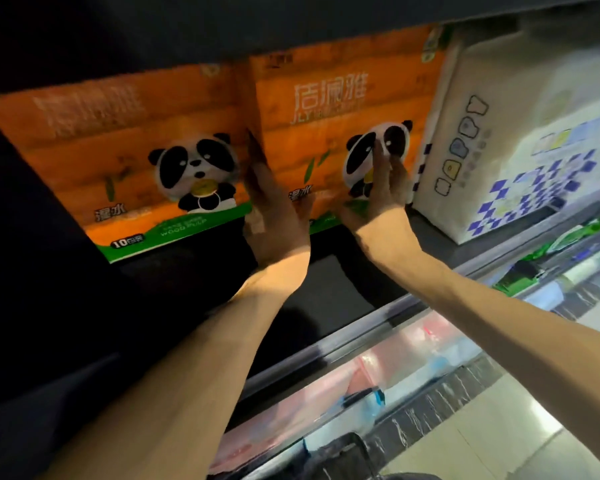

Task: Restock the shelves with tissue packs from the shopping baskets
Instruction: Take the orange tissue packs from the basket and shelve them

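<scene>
I had both hands flat & open on the orange pack (326, 133): left hand (274, 209) at its side, right hand (378, 192) on front. It sat on the shelf (326, 289) btwn another orange pack (118, 150) & a white pack (499, 140). Almost in; more prob left, baskets not seen.

It was a shop, a supermarket aisle by every sign. A dark retail shelf (329, 271) ran across the view with a second dark board (222, 26) close above it at twelve o'clock. On it stood boxed goods face-out: two orange panda-printed tissue packs (125, 157) side by side, one marked as a ten-pack of wood pulp, and at two o'clock a white pack with blue checks (499, 161). A clear front rail (361, 344) edged the shelf, more wrapped goods (413, 362) lay on the tier below at five o'clock, and polished floor tiles (499, 441) showed beyond.
</scene>
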The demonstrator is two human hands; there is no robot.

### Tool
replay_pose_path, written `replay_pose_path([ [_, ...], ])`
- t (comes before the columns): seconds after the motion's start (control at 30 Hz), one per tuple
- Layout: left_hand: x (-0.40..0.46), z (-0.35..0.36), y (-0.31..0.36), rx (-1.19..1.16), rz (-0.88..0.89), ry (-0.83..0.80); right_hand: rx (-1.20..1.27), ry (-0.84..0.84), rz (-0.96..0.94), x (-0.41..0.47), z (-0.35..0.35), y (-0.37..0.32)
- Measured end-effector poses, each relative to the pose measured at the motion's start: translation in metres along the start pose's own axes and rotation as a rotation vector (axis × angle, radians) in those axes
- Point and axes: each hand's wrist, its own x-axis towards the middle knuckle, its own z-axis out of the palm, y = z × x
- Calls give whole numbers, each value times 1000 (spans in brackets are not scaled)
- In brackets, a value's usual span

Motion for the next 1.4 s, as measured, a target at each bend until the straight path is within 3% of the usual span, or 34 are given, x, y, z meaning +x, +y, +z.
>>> replay_pose_path([
  [0.1,-5,-1,5,-25,26,-15,-37,54,16,7,5,9],
  [0.3,5,-20,0,-91,-8,-214,-79,-143,56,4,-12,6],
  [0.47,16,-59,-32,-289,121,-437,-208,-331,70,0,-37,-18],
  [0.7,-10,-152,-86,-22,205,-494,-539,-391,-242,-50,-37,-77],
  [0.83,-38,-216,-103,164,236,-519,-725,-471,-327,-86,-25,-122],
  [0.93,-58,-253,-134,251,142,-551,-701,-445,-411,-113,-12,-152],
  [1.07,-85,-307,-169,316,93,-465,-643,-481,-490,-151,8,-196],
  [1.17,-116,-348,-197,402,96,-396,-542,-499,-550,-188,22,-229],
  [1.4,-213,-429,-269,499,106,-423,-484,-630,-753,-303,44,-271],
])
